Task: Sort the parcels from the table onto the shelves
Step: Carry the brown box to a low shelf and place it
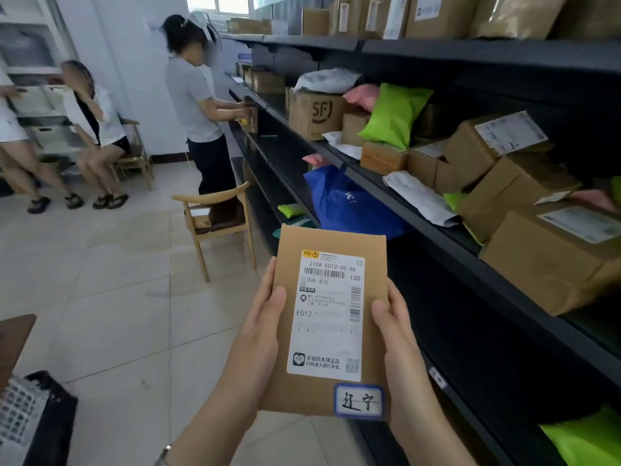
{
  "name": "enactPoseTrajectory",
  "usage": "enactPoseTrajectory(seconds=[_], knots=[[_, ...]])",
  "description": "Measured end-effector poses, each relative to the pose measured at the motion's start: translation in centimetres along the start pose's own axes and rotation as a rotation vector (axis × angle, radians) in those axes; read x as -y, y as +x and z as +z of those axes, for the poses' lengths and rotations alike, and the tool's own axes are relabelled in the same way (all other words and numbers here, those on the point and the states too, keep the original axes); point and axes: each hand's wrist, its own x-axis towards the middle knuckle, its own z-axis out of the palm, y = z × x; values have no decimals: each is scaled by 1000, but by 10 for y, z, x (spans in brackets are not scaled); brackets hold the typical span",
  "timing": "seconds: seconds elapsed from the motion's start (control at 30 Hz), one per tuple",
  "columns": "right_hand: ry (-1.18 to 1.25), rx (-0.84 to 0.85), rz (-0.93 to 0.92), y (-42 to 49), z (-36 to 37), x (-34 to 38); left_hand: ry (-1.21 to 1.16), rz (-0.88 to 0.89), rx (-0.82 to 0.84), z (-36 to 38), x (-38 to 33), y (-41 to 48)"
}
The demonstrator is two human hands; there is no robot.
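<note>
I hold a flat brown cardboard parcel upright in front of me, its white shipping label and a small blue-edged handwritten tag facing me. My left hand grips its left edge, thumb on the front. My right hand grips its right edge the same way. The dark metal shelves run along my right, stacked with cardboard boxes, an SF box, green mailer bags and a blue bag on a lower shelf.
A wooden chair stands in the aisle by the shelves. A person in a grey shirt works at the shelf further on. Two more people are at the left wall. A table corner and a black bin sit at lower left.
</note>
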Motion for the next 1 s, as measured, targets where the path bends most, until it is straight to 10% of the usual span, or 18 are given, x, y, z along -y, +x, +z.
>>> enactPoseTrajectory(seconds=[1.0], knots=[[367, -730, -74, 382, 79, -53, 168, -311, 687, 101, 41, 511]])
